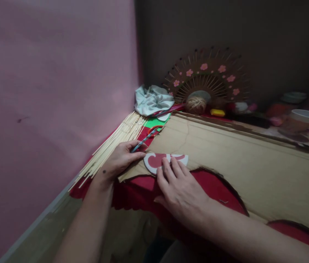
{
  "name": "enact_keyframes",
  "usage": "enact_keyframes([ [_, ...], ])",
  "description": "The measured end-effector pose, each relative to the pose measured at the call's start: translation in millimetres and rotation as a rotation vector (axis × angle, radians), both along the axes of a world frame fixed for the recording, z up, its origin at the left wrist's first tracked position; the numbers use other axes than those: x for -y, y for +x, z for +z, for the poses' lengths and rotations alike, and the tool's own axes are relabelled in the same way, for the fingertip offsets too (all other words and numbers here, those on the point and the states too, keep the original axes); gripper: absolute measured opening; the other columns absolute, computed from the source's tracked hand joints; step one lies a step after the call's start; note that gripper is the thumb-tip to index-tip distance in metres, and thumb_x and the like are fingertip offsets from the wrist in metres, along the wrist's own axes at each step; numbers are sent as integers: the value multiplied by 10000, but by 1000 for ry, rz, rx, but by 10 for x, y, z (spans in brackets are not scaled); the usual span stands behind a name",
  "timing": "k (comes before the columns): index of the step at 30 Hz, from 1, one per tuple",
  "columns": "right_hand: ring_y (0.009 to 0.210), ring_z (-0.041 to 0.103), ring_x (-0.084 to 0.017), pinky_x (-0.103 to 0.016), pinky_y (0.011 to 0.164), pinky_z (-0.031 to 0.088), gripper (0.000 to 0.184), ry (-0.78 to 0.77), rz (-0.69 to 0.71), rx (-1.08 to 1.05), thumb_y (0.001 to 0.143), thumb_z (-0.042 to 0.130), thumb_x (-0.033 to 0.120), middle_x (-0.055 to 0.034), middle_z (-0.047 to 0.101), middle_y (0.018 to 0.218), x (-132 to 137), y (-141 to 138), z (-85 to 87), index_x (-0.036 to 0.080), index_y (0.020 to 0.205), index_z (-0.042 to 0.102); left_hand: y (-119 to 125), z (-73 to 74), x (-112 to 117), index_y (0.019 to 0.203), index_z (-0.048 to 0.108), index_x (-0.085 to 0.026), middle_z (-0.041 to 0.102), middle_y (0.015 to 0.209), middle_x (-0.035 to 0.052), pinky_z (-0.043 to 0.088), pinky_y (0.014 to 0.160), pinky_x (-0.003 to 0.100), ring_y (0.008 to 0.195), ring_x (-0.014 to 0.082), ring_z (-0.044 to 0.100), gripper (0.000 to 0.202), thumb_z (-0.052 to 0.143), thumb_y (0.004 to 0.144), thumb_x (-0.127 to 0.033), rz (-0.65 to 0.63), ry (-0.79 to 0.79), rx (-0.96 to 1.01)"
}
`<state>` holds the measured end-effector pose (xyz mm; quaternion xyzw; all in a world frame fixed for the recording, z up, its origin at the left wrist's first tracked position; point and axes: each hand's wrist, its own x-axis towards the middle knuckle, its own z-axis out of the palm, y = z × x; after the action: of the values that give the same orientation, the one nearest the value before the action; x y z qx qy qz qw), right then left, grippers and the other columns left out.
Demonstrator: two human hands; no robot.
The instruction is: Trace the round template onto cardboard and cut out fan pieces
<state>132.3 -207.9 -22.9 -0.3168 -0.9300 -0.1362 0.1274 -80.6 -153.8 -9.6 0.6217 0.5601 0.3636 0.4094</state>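
Two bare hands at a cardboard sheet [242,149] laid over a red cloth [140,202]. The left hand [118,159] has its fingers closed around a slim blue striped stick [145,140], which points obliquely away from the person; its thumb tip lies at the left end of a white half-round piece [154,161] with a dusky red pattern. This piece rests on the sheet near its left end, straight edge facing away from the person, curved edge toward them. The right hand [184,191] lies palm down, fingers extended and slightly parted, the fingertips on the piece without gripping it. Scalloped cut-outs in the sheet's near edge show red. To the left, a bundle of thin sticks [110,146] lies alongside the pink wall [61,73]; behind it sits a crumpled pale-blue cloth [153,101]. At the back stands a fan-shaped panel [211,75] bearing pink flowers, a ball of twine [196,105] before it.
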Motion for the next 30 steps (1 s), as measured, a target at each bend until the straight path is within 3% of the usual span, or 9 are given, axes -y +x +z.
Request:
enact_keyframes([
  [7,1208,389,-470,-562,974,327,612,110,-21,-29,843,469,457,-351,418,1287,15,-9,-107,-31,1212,473,-12,-7,-27,903,641,-184,678,885,29,474,712,275,809,181,601,294,678,695,-389,-68,28,-69],
  [13,1213,382,-465,-550,975,328,650,75,-48,-68,825,500,478,-339,424,1292,43,-35,-91,-36,1221,477,-5,-2,-35,924,638,-189,685,903,30,477,708,273,816,183,607,296,663,708,-390,-72,46,-117],
  [17,1206,416,-389,-507,960,364,547,-148,-34,-149,859,458,458,-264,488,1277,-14,71,95,32,1191,544,12,1,-26,937,637,-185,683,911,34,478,710,277,830,188,609,305,660,707,-382,-58,56,-140],
  [19,1126,489,-309,-493,935,384,360,-297,-16,-197,910,388,318,-178,546,1243,-113,166,227,127,1114,615,13,-13,-26,937,637,-180,678,916,37,476,712,274,834,184,608,300,663,705,-368,-60,63,-132],
  [21,1041,542,-229,-425,915,412,294,-468,77,-216,895,397,186,-109,602,1186,-253,261,343,182,1015,665,7,-39,-32,942,637,-176,672,925,43,473,723,274,844,181,605,297,665,708,-356,-68,75,-116],
  [25,1038,552,-165,-310,916,414,409,-727,142,-223,770,412,-18,-37,642,1141,-519,396,493,203,963,695,-13,-84,-47,949,636,-183,667,928,38,465,731,264,851,173,596,299,671,711,-361,-77,99,-124],
  [30,979,593,-144,-250,851,439,512,-841,136,-185,722,384,-54,-9,668,1091,-662,447,596,223,1042,673,-12,-82,-41,951,637,-185,658,906,31,461,705,245,826,162,591,317,680,707,-382,-69,91,-101],
])
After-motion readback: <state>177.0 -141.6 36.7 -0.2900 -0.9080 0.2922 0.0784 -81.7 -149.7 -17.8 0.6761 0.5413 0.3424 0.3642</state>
